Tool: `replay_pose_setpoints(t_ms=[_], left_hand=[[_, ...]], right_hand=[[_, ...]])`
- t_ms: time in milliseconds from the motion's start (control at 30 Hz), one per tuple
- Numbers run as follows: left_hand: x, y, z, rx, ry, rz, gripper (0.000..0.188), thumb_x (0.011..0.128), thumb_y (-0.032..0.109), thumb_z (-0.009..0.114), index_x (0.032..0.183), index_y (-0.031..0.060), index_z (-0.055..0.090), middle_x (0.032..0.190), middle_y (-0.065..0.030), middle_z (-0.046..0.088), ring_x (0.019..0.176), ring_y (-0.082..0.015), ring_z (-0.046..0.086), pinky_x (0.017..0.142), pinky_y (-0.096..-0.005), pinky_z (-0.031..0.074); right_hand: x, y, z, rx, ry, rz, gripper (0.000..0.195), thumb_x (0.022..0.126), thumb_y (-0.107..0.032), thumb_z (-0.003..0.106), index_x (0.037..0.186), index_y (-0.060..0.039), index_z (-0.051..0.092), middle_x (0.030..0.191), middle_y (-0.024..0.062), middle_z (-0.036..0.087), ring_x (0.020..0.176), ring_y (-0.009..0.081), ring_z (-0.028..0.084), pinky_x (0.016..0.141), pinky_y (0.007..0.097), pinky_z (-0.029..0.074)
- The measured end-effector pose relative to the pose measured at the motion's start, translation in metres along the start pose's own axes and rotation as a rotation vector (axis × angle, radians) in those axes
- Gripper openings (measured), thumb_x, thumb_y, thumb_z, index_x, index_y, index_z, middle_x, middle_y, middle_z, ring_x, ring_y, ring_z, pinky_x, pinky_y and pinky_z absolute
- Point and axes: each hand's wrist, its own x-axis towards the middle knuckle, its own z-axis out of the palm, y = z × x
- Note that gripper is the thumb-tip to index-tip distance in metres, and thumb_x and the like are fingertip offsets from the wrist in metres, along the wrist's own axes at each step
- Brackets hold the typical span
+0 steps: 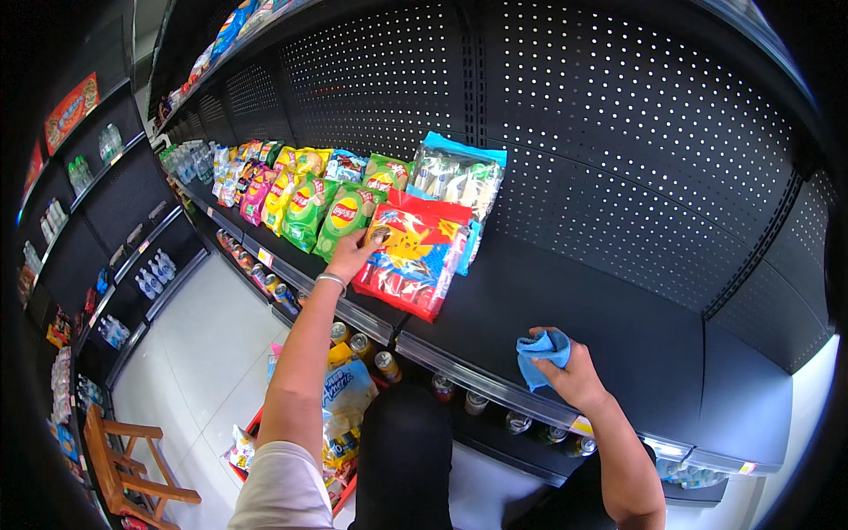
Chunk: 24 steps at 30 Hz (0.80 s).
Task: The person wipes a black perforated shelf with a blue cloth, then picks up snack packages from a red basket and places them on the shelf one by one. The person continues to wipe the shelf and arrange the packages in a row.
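Observation:
My left hand (pixel 356 254), with a bracelet at the wrist, grips the left edge of a red snack bag (pixel 414 255) with a yellow cartoon character on it. That bag stands at the front of the black shelf (pixel 530 298), before a clear and light-blue snack bag (pixel 460 172). Just left of it are green Lay's chip bags (pixel 348 215), with yellow and pink bags farther along. Over the shelf's front part, my right hand (pixel 575 374) is closed around a crumpled blue cloth (pixel 544 354).
Drink cans (pixel 387 364) line the lower shelf. Below my left arm, a red basket (pixel 246 424) holds snack bags. A wooden stool (pixel 109 457) lies on its side on the tiled floor at left, beside shelving with bottles (pixel 156 273). A perforated back panel (pixel 629 132) rises behind the shelf.

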Motion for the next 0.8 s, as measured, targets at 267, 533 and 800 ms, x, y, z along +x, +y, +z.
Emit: replay_pose_setpoints(t_ms=[267, 533, 800], left_hand=[[-0.056, 0.047, 0.056, 0.713, 0.514, 0.401, 0.072, 0.086, 0.040, 0.067, 0.140, -0.0009, 0.042, 0.145, -0.0260, 0.039, 0.133, -0.0434, 0.037, 0.109, -0.0543, 0.028], [-0.091, 0.064, 0.092, 0.817, 0.154, 0.503, 0.081, 0.080, 0.040, 0.071, 0.150, 0.0186, 0.036, 0.154, -0.0234, 0.023, 0.142, -0.0454, 0.022, 0.111, -0.0649, 0.018], [-0.092, 0.059, 0.076, 0.834, 0.136, 0.485, 0.073, 0.086, 0.040, 0.065, 0.149, 0.0171, 0.037, 0.154, -0.0254, 0.024, 0.142, -0.0464, 0.022, 0.111, -0.0639, 0.019]], right_hand=[[-0.002, 0.004, -0.002, -0.024, -0.023, -0.004, 0.035, 0.086, -0.009, 0.070, 0.119, 0.0003, 0.061, 0.082, 0.0147, 0.068, 0.076, 0.0221, 0.068, 0.072, 0.0340, 0.054], [-0.005, -0.004, 0.000, -0.058, -0.097, 0.001, 0.034, 0.087, -0.011, 0.070, 0.119, -0.0005, 0.062, 0.083, 0.0148, 0.068, 0.076, 0.0231, 0.068, 0.073, 0.0344, 0.054], [-0.006, -0.008, -0.002, -0.010, -0.074, 0.019, 0.033, 0.089, -0.017, 0.069, 0.118, -0.0012, 0.062, 0.086, 0.0148, 0.069, 0.080, 0.0229, 0.068, 0.076, 0.0346, 0.053]])
